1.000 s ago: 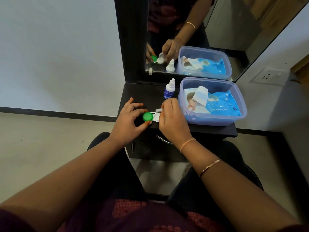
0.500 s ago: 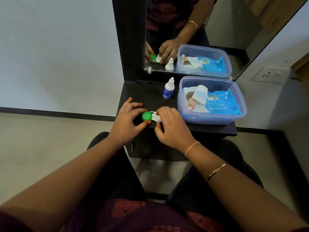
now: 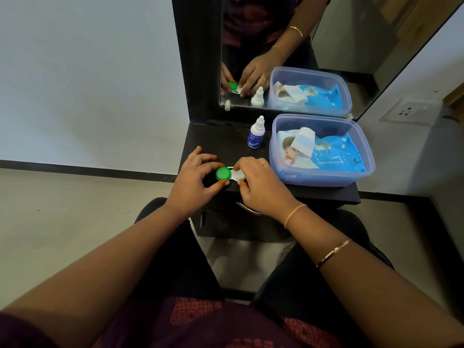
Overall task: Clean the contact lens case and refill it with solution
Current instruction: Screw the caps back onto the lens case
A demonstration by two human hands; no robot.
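The small white plastic contact lens case point(image 3: 237, 175) lay on the dark worktop point(image 3: 221, 144) with its long axis nine-to-three, the left hand point(image 3: 194, 178) pinching its round green screw cap point(image 3: 223, 173) and the right hand point(image 3: 261, 183) holding the white end.

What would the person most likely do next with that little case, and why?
Probably twist off the green cap: the left hand has its fingers around it while the right hand steadies the white side of the contact lens case, and it looks closed.

Green cap point(image 3: 223, 173), white case point(image 3: 238, 175); blue wipes pack point(image 3: 336, 156), black shelf point(image 3: 221, 141).
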